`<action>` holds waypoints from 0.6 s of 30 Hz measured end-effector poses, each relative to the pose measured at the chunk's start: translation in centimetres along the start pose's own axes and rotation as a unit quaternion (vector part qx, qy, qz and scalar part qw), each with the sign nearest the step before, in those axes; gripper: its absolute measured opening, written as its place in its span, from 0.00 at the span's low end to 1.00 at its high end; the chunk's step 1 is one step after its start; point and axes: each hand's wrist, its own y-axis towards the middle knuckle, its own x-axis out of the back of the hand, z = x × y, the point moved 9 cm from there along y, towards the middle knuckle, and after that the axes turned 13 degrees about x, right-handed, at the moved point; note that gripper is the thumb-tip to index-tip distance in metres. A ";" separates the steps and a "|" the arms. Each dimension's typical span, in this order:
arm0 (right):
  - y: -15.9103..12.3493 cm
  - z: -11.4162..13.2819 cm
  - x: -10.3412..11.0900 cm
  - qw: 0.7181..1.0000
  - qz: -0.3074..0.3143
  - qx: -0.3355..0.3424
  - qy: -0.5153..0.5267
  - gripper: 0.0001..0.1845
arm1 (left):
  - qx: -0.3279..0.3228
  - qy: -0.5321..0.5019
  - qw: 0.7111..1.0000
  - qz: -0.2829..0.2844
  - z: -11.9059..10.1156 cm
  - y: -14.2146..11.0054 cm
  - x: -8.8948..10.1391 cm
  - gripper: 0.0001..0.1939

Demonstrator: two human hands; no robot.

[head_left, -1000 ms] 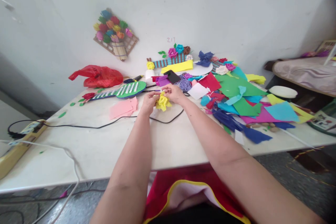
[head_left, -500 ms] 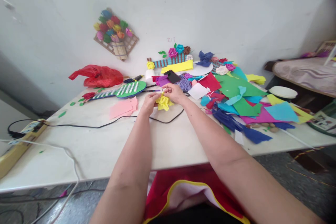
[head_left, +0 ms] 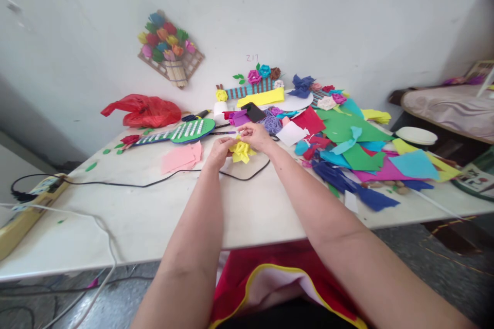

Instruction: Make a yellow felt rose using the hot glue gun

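A yellow crepe-paper flower (head_left: 241,151) is held just above the table, between my two hands. My left hand (head_left: 221,151) is closed on its left side, fingers pinching near the top. From the upper right, my right hand (head_left: 253,135) pinches the same flower at its top edge. The fingertips meet there, and what exactly lies between them is too small to make out. Left of my hands lie pink paper sheets (head_left: 181,158). Behind them are a black phone (head_left: 253,112) and a coil of purple cord (head_left: 271,122).
A black cable (head_left: 247,180) runs across the table below my hands to a power strip (head_left: 38,205). Coloured paper scraps (head_left: 347,128) pile up on the right. A green guitar-shaped craft (head_left: 193,131) and a red plastic bag (head_left: 146,111) lie at the back left.
Almost nothing differs. Both hands keep their hold on the yellow flower, with only tiny shifts of the fingers.
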 end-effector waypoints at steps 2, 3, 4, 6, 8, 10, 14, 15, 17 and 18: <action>0.0 0.1 0.0 1.000 -0.003 0.006 0.013 0.15 | -0.002 0.003 1.000 0.005 0.0 0.0 -0.1 0.19; 0.0 0.1 0.1 1.000 -0.005 0.006 0.022 0.15 | -0.004 0.002 1.000 0.006 -0.1 0.0 -0.1 0.19; -0.1 0.2 0.1 0.999 -0.005 0.003 0.033 0.15 | -0.008 0.000 1.000 0.007 -0.1 0.0 -0.1 0.19; -0.2 0.2 0.0 0.998 -0.007 -0.009 0.058 0.14 | -0.019 -0.003 1.000 0.011 -0.4 0.0 -0.1 0.19; -0.4 0.2 0.1 0.997 -0.014 -0.022 0.076 0.11 | -0.031 -0.004 0.999 0.012 -0.6 -0.1 -0.1 0.19; -0.5 0.0 0.3 0.996 -0.024 -0.035 0.083 0.09 | -0.037 -0.004 0.999 0.011 -0.8 -0.2 -0.1 0.19; -0.6 -1.0 0.7 0.994 -0.034 -0.069 0.075 0.08 | -0.055 -0.005 0.998 0.016 -1.1 -0.4 0.0 0.19; -0.7 -1.2 0.7 0.994 -0.032 -0.080 0.074 0.07 | -0.058 -0.005 0.998 0.019 -1.2 -0.4 0.0 0.19; -0.9 -1.6 0.6 0.991 -0.017 -0.103 0.078 0.06 | -0.062 -0.004 0.998 0.027 -1.2 -0.4 0.0 0.19; -1.0 -1.7 0.5 0.990 -0.009 -0.114 0.081 0.06 | -0.062 -0.003 0.997 0.033 -1.2 -0.4 -0.1 0.19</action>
